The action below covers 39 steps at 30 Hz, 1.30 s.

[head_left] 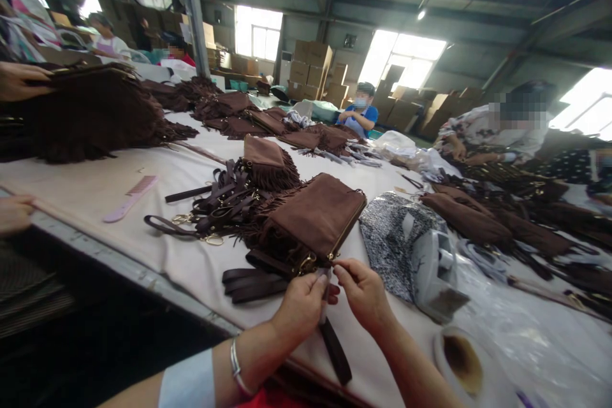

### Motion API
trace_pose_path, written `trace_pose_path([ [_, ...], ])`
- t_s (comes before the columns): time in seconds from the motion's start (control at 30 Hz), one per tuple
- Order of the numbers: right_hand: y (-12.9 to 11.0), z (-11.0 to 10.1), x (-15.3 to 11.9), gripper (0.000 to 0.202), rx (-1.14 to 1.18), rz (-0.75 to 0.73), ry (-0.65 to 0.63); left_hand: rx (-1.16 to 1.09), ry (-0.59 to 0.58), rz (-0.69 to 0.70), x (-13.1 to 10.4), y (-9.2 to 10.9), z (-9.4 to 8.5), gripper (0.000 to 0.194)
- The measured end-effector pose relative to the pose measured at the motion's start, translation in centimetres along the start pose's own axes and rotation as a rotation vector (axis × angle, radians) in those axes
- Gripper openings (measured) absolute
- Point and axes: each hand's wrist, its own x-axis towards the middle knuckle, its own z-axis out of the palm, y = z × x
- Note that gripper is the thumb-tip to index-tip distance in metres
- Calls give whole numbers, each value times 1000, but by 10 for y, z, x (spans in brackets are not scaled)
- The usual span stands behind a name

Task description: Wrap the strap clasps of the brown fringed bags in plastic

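A brown fringed pouch [315, 213] lies on the cloth-covered table [196, 280], its gold zipper along the right edge. At its near corner, my left hand [303, 303] is closed around a dark brown wrist strap [337, 354], with a piece of clear film at the fingers. My right hand [361, 293] pinches at the end of the zipper, beside the left fingertips; what is between those fingers is too small to make out. A gold clasp [306, 262] shows just above my left thumb. Folded straps [253, 285] lie left of the hands.
Another pouch [268, 156] and heaped straps [224, 204] lie behind. A pink comb [131, 197] is at left, near a co-worker's hand [16, 213]. A tape dispenser [437, 274], plastic film and a roll [461, 363] stand at right. Co-workers sit around piles of brown pouches.
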Motion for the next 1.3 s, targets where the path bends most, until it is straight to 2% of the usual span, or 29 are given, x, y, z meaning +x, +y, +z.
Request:
trace_pose_path([
  [0.07, -1, 0, 2, 22, 1, 1, 44, -101, -5, -66, 0, 2, 1, 53],
  [0.17, -5, -1, 7, 22, -19, -78, 59, -206, -25, -116, -1, 6, 2, 56],
  [0.4, -9, -2, 10, 20, -48, -157, 38, -272, -54, -34, 1, 20, 8, 50],
  [0.6, -10, -7, 9, 22, -90, -227, -19, -249, -29, -27, 1, 31, 12, 48],
  [0.77, -10, -10, 12, 18, -94, -250, -12, -250, 2, -40, 3, 30, 17, 49],
  [0.87, -11, -10, 15, 17, -98, -240, -1, -276, -21, -67, 3, 28, 17, 49],
  [1.0, -13, -7, 20, 20, -141, -255, -4, -249, -78, -128, 1, 26, 13, 44],
  [1.17, -7, -2, 21, 22, -195, -277, -24, -160, -56, -152, -4, 24, 8, 39],
  [1.3, 0, 1, 19, 24, -172, -222, 8, -199, -53, -182, -3, 21, 6, 44],
])
